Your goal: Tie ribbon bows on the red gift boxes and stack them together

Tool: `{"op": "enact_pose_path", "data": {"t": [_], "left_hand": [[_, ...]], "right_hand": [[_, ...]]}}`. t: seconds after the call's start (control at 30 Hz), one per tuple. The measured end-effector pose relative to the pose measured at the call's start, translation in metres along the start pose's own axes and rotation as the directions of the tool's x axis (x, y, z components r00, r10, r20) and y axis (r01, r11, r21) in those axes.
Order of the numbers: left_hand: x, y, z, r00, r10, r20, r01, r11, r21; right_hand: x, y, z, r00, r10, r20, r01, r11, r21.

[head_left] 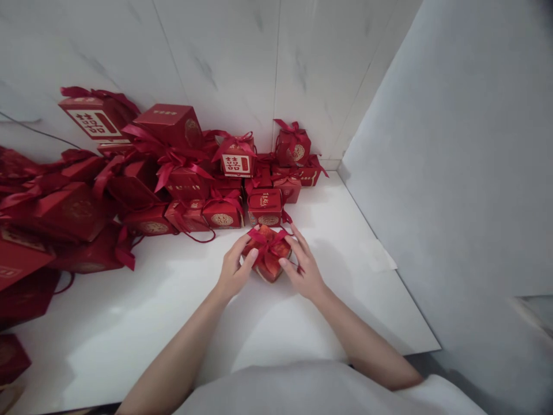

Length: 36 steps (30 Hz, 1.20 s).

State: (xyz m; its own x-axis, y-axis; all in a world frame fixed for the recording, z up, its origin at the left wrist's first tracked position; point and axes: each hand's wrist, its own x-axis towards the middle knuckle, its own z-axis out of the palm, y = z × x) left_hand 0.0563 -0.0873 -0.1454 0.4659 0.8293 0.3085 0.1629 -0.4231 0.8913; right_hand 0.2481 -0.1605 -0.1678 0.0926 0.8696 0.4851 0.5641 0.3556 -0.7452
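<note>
A small red gift box (273, 271) with a dark pink ribbon bow (268, 242) on top sits on the white table between my two hands. My left hand (234, 267) holds its left side, with the thumb near the bow and the fingers curled round the far edge. My right hand (305, 270) holds the right side in a mirrored way, thumb by the front corner and fingers along the back. Just behind it stands a red box (264, 202) with gold print and a cord.
Many red ribboned boxes (151, 124) are piled along the marbled wall (228, 52), spreading over the left of the table (173, 323). A single red box (292, 147) tops the pile's right end. A grey panel (453, 161) borders the table on the right.
</note>
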Motion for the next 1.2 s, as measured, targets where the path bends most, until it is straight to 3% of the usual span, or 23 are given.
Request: {"op": "enact_pose_path", "data": {"t": [0.13, 0.3, 0.53, 0.7, 0.8, 0.9, 1.07, 1.2], "left_hand": [[-0.001, 0.007, 0.006, 0.994, -0.083, -0.065, 0.083, 0.996, 0.006], [-0.005, 0.005, 0.015, 0.969, -0.218, -0.119, 0.214, 0.976, -0.046], [-0.002, -0.002, 0.012, 0.987, -0.147, -0.067, 0.144, 0.988, -0.055], [-0.004, 0.004, 0.010, 0.993, -0.087, -0.082, 0.083, 0.995, -0.046], [-0.007, 0.012, 0.007, 0.990, 0.015, -0.141, -0.023, 0.998, -0.055], [-0.007, 0.016, 0.005, 0.971, 0.038, -0.235, -0.045, 0.999, -0.025], [-0.002, 0.006, 0.010, 0.963, -0.144, -0.226, 0.145, 0.989, -0.012], [0.000, -0.001, 0.011, 0.952, -0.216, -0.217, 0.207, 0.976, -0.060]], "right_hand": [[-0.005, -0.011, 0.015, 0.989, 0.129, 0.074, -0.133, 0.989, 0.056], [-0.007, -0.011, 0.019, 0.994, 0.107, 0.027, -0.110, 0.987, 0.117], [-0.002, -0.016, 0.012, 0.969, 0.222, 0.111, -0.233, 0.967, 0.101], [0.000, -0.018, 0.008, 0.981, 0.160, 0.109, -0.170, 0.981, 0.089], [0.004, -0.016, 0.005, 0.995, -0.030, 0.100, 0.024, 0.998, 0.057], [0.007, -0.013, 0.003, 0.967, -0.191, 0.167, 0.191, 0.981, 0.014], [0.004, -0.009, 0.005, 0.972, -0.041, 0.231, 0.025, 0.997, 0.069], [0.001, -0.006, 0.006, 0.976, -0.009, 0.216, -0.003, 0.999, 0.053]]}}
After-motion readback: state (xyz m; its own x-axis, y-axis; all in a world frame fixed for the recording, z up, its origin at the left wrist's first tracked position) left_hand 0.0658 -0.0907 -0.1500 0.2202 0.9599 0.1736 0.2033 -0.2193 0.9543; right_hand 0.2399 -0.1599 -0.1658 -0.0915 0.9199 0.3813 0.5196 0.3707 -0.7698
